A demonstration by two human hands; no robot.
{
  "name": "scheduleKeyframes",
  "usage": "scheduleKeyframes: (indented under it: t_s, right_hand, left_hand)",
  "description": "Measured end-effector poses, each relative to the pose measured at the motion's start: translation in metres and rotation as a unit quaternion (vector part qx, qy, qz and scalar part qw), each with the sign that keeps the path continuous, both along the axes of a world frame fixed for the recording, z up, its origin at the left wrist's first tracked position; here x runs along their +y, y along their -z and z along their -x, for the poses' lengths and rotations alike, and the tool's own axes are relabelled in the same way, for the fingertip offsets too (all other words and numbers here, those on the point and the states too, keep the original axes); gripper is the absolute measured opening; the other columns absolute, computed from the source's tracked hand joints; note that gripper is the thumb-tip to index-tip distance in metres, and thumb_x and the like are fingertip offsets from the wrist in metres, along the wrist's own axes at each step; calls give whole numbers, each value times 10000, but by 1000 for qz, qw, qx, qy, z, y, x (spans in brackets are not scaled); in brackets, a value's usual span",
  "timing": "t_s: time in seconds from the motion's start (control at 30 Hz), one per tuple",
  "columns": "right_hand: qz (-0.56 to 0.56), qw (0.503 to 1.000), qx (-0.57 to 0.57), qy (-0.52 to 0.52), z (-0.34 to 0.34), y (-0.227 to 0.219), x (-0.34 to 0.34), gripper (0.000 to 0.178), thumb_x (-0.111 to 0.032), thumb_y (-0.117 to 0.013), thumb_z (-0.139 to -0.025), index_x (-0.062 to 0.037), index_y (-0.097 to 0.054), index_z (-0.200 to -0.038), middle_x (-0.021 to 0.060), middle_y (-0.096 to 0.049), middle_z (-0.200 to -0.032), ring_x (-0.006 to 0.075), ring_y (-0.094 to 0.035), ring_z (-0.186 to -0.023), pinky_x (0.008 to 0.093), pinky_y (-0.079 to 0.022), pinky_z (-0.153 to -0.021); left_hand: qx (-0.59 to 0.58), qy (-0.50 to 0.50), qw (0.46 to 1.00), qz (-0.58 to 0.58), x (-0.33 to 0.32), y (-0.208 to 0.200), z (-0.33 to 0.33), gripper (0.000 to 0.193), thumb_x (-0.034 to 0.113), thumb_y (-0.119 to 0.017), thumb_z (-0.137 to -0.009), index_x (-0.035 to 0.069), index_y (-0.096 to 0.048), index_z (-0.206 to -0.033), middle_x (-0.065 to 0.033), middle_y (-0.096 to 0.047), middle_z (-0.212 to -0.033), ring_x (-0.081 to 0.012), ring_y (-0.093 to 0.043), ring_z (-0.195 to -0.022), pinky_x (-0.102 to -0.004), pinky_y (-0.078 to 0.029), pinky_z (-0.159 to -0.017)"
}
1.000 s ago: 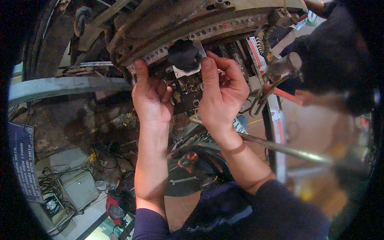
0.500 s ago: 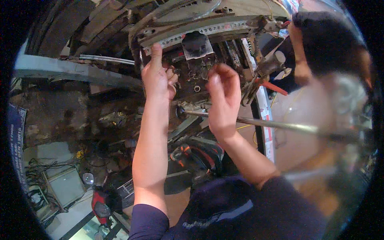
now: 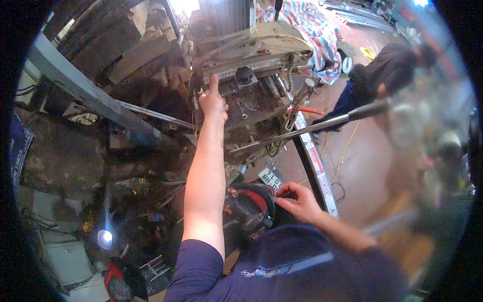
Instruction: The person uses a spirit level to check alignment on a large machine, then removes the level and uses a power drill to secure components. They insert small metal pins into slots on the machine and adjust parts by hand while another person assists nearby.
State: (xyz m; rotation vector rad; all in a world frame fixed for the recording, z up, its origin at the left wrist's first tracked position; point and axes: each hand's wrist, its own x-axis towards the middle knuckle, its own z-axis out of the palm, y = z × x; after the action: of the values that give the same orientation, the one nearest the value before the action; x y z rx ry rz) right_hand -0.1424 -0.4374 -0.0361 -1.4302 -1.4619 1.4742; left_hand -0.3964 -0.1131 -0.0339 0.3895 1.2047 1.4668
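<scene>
My left hand (image 3: 214, 104) reaches out to a dark metal machine. One finger points along its length, with the tip at the left end of a white measuring scale (image 3: 229, 73); the other fingers are curled, and anything inside them is hidden. Right of that fingertip, a black knob (image 3: 245, 75) sits over the scale. Below the knob, a small metal ring (image 3: 244, 116) shows on the machine's dark bed (image 3: 264, 106). My right hand (image 3: 301, 202) is back near my body, thumb and fingertips brought close together in a pinch. Whether something small is between them cannot be made out.
A long metal lever (image 3: 322, 125) with a dark grip crosses the right side. Beyond it a person in dark clothes (image 3: 387, 75) bends down. A red handle (image 3: 310, 110), striped sheet (image 3: 314, 30) and yellow cord (image 3: 347, 136) lie around; a motorbike (image 3: 251, 199) stands close below.
My right hand has drawn back from the machine toward my body. My left hand stays at the scale's left end. The view has shifted, showing more beyond the machine and the person farther off.
</scene>
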Motion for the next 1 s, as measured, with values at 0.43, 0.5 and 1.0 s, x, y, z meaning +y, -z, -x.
scheduleKeyframes:
  t_s: [0.43, 0.5, 1.0]
  right_hand:
    - [-212, 872, 393, 199, 50, -35, 160, 281, -309, -612, -1140, -78, -568, -986, 28, -555, -866, 192, -593, -836, 380, -511, -846]
    - [-196, 788, 530, 245, 59, -41, 212, 304, -350, -587, -1149, -112, -546, -963, 5, -483, -817, 195, -550, -772, 406, -492, -805]
    - [-74, 607, 704, 362, 59, -32, 335, 536, -590, -536, -1120, -181, -462, -783, -43, -262, -645, 130, -252, -583, 342, -294, -603]
  left_hand:
    - [18, 56, 998, -10, 3, 7, 13, 600, 650, -829, -943, 179, -477, -821, 80, -287, -622, -101, -315, -432, -322, -235, -415]
    - [23, 66, 997, -16, 6, 10, 15, 591, 666, -831, -931, 154, -544, -869, 62, -358, -641, -111, -349, -453, -322, -264, -430]
    - [85, 31, 996, 23, -3, 1, 10, 628, 732, -794, -924, 138, -624, -1038, 43, -536, -757, -118, -554, -609, -294, -346, -492]
